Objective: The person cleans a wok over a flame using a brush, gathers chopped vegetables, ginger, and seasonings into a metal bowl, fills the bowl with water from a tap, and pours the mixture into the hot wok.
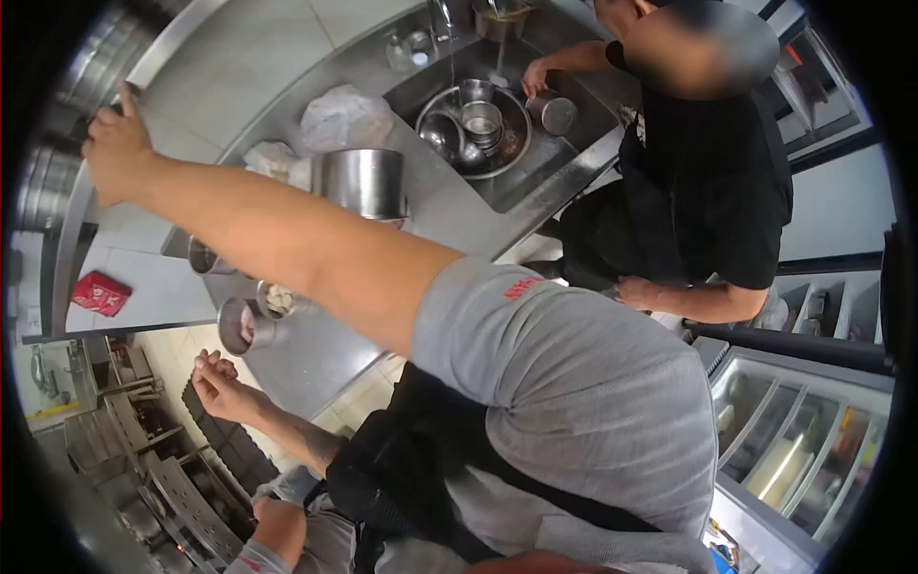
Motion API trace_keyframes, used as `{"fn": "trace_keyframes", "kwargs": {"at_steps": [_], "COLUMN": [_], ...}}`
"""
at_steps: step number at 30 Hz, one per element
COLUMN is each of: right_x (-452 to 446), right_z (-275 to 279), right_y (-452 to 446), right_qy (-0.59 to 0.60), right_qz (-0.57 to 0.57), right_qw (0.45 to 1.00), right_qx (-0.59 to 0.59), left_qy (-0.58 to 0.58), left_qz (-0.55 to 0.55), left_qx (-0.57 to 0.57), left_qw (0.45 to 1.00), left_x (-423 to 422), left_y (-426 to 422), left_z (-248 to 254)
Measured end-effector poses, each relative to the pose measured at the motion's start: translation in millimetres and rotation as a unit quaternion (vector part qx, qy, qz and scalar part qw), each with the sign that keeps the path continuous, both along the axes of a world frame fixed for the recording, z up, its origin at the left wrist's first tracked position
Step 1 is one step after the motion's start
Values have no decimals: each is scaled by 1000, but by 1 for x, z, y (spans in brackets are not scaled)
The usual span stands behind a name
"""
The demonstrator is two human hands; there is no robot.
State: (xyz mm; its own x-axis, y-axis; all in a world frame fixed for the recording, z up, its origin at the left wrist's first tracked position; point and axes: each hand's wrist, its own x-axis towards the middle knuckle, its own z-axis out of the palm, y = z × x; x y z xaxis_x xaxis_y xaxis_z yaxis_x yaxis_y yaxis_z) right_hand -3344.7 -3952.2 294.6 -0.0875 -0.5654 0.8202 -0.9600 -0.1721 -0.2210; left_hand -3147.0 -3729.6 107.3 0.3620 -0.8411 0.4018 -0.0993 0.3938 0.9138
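Note:
My right arm is stretched across the view to the upper left. At its end, my right hand (117,153) is at the raised shelf's edge with fingers apart, beside a stacked steel container (50,182); whether it touches the container I cannot tell. My left hand (222,385) hangs in the air with its fingers curled together, and I see nothing in them. Near it, on the steel counter (316,368), a steel pot (245,327) holds something pale pink. Beside that pot stands a small container of whitish pieces (278,298).
A large steel pot (368,182) and a clear plastic bag (346,117) rest on the counter. Another person (708,182) in black handles a metal cup (553,113) at the sink (516,187). A red packet (101,293) lies left. An open-topped cooler (794,430) stands right.

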Motion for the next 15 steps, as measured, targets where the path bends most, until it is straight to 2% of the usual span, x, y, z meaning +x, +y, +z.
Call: {"fn": "trace_keyframes", "kwargs": {"at_steps": [2, 5, 12, 13, 15], "right_x": [-8, -12, -13, -11, -13], "right_z": [6, 8, -5, -3, -4], "right_y": [9, 11, 12, 12, 17], "right_qy": [10, 23, 38, 32, 23], "right_qz": [36, 45, 12, 16, 14], "right_qw": [999, 993, 998, 999, 1000], "right_qx": [30, 104, 47, 27, -11], "left_qy": [-18, 23, 85, 88, 44], "left_qz": [-9, 19, 58, 65, 63], "left_qx": [28, 61, 160, 157, 230], "left_qw": [999, 998, 982, 981, 970], "left_x": [-1, -4, 3, -7, -34], "left_y": [25, 61, 155, 169, 199], "left_z": [-6, -27, -89, -88, -86]}}
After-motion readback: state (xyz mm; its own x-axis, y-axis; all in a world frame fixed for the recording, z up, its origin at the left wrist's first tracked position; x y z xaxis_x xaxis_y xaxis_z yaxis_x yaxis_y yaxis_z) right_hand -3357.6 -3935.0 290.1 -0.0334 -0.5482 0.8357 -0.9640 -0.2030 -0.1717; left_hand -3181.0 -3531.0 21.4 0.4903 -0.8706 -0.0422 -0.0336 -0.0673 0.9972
